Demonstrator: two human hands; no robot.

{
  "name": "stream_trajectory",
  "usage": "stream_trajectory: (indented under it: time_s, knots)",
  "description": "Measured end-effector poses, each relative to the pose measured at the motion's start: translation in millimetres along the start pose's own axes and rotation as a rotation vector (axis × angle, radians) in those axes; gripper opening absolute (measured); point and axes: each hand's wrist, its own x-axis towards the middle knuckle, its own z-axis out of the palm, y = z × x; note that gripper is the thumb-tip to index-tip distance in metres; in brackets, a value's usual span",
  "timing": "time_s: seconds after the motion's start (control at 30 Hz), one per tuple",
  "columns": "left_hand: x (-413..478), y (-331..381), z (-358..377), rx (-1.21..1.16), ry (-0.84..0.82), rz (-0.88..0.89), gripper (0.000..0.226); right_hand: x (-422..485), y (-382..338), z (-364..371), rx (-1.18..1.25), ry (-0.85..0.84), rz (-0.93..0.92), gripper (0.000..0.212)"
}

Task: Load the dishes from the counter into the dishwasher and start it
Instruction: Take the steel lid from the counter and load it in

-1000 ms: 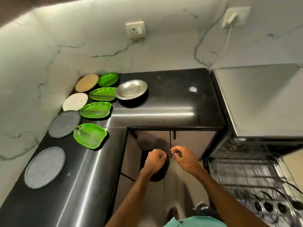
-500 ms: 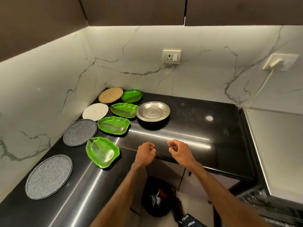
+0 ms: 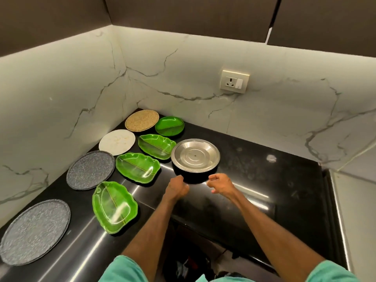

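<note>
Steel plate (image 3: 195,155) lies just beyond the left hand (image 3: 176,187) and right hand (image 3: 220,184), both curled, empty; a hasty grab may skid it left into the green dish (image 3: 156,146).

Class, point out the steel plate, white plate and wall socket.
steel plate (image 3: 195,155), head view, its centre.
white plate (image 3: 117,141), head view, its middle.
wall socket (image 3: 235,81), head view, faceplate middle.

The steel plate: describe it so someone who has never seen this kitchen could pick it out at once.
Find the wall socket on the marble wall, then look down and slightly left to the black counter. The steel plate sits there, right of the row of green leaf-shaped dishes. It is the only shiny metal piece, round with ringed grooves.
</note>
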Motion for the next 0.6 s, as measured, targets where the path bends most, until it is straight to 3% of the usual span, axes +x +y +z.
stream_trajectory:
  time_s: [0.13, 0.23, 0.37, 0.5, 0.6]
  knots:
    - [25, -4, 18, 0.131, -0.084, -0.007, 0.054, 43, 8, 10, 0.213, -0.086, 0.155, 0.027]
    - [38, -2, 28, 0.231, -0.146, 0.003, 0.062, 70, 15, 13, 0.367, -0.076, 0.245, 0.036]
    - [52, 1, 31, 0.371, -0.17, 0.016, 0.052, 95, 13, 15, 0.536, -0.093, 0.339, 0.04]
    - [59, 5, 32, 0.464, -0.197, 0.006, 0.059, 107, 1, 15, 0.711, -0.01, 0.403, 0.026]
    - [61, 6, 34, 0.522, -0.206, -0.007, 0.064, 120, -7, 19, 0.697, 0.055, 0.464, 0.031]
